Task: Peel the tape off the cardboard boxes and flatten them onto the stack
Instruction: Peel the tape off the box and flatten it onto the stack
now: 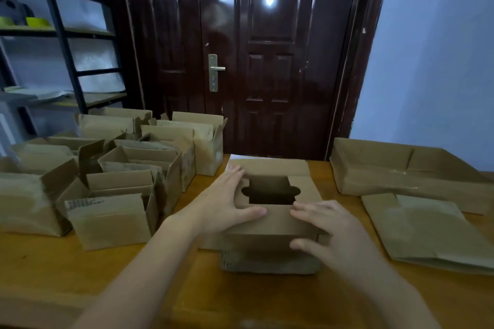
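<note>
A small cardboard box (272, 224) stands in the middle of the wooden table (133, 288), its top flaps spread out around a dark opening. My left hand (227, 203) lies flat on the left flap with fingers straight and thumb stretched toward the near flap. My right hand (331, 232) rests on the near right corner, fingers relaxed over the top and thumb against the front wall. A flattened box (427, 232) lies to the right, with a larger flattened one (401, 171) behind it.
Several open cardboard boxes (112, 176) crowd the left half of the table, flaps up. Behind the table stands a dark wooden door (267, 61). A black metal shelf (61, 35) stands at the far left against the wall.
</note>
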Action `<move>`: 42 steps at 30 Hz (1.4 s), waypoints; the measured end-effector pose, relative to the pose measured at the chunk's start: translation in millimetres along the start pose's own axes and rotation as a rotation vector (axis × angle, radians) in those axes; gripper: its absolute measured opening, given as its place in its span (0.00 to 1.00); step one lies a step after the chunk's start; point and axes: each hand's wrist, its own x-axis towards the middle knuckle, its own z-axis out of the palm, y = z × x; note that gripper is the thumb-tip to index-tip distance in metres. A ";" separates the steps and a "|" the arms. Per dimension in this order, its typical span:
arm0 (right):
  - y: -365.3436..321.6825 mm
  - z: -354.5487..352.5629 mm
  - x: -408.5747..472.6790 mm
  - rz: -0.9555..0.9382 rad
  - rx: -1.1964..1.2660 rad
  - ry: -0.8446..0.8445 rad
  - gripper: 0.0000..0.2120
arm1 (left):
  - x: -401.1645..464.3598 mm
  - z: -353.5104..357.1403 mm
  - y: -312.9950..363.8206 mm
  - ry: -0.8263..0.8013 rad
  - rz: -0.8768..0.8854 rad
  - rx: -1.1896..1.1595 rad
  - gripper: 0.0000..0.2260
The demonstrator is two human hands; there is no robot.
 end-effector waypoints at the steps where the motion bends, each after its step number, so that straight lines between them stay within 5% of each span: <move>1: -1.0 -10.2 8.1 0.024 0.016 -0.047 0.28 | 0.2 3.2 -1.7 0.008 -0.001 -0.013 0.55; 5: -3.2 -28.0 50.0 0.083 -0.002 -0.165 0.50 | 0.3 6.1 -6.4 0.019 0.003 -0.032 0.56; 8: 1.8 -17.8 70.1 0.130 -0.064 -0.350 0.57 | -0.4 6.1 -6.8 0.014 0.019 -0.003 0.55; 12: 15.9 2.6 73.3 0.134 -0.117 -0.357 0.57 | 0.0 2.3 -8.2 0.040 0.066 0.135 0.50; 16: 21.9 7.7 73.2 0.122 -0.131 -0.340 0.56 | -1.3 1.7 7.5 0.083 0.437 0.400 0.30; 21: 21.7 9.9 73.8 0.132 -0.140 -0.334 0.55 | -2.3 -4.4 17.8 -0.007 0.429 0.493 0.28; 27: 21.7 9.3 72.8 0.132 -0.139 -0.344 0.56 | -11.0 -20.5 11.5 0.241 0.544 0.499 0.22; 32: 23.1 7.3 70.7 0.121 -0.103 -0.336 0.55 | -20.2 -36.6 -18.2 0.478 0.503 0.394 0.19; 42: 21.2 6.5 73.6 0.136 -0.091 -0.357 0.53 | -24.6 -23.5 -18.3 0.388 0.082 0.132 0.31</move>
